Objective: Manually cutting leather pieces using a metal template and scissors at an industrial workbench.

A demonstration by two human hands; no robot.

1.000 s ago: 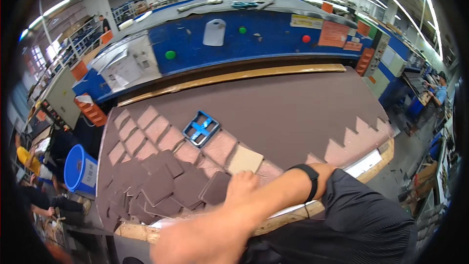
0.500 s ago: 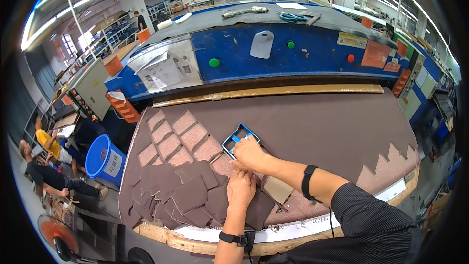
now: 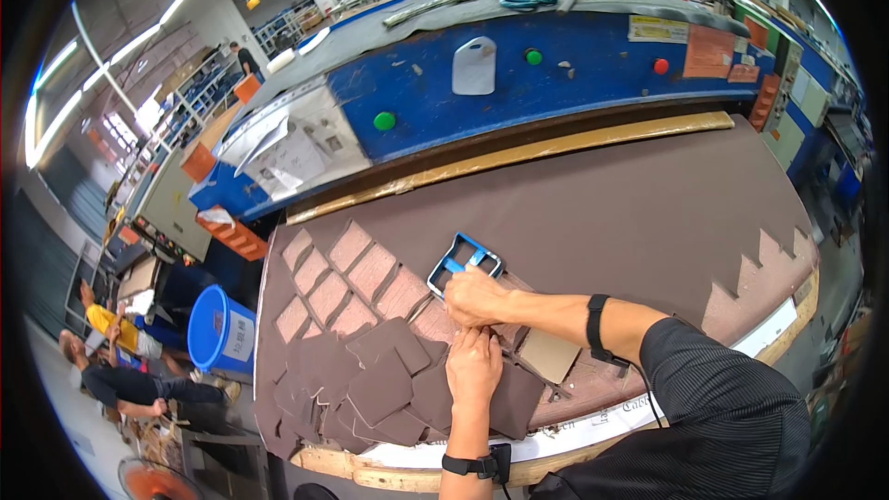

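since half a second ago our view has swung a little and both hands have drawn closer together; the right hand (image 3: pixel 474 298) has slid off the top of the blue metal cutting die (image 3: pixel 465 263) and now sits just at its 6 o'clock edge, while the left hand (image 3: pixel 472 366) has come up to meet it from below.

we judge the main risk is the die shifting out of line with the row of square holes (image 3: pixel 347 282) already cut to its 9 o'clock: a nudge from the right knuckles touching its near edge could skew it and spoil the next cut in the brown sheet (image 3: pixel 630 213). the loose brown cut pieces (image 3: pixel 370 380) piled at 7 o'clock overlap one another and could slide off the tabletop (image 3: pixel 407 477) edge if the left forearm drags across them.

our right hand is curled, fingers together, pinching at the sheet right below the die; whether it grips a piece or only presses we cannot tell. our left hand lies flat, fingers together and extended, fingertips touching the right hand and pressing on a dark cut piece. a tan square piece (image 3: pixel 548 354) lies just at the left hand's 3 o'clock, under the right forearm.
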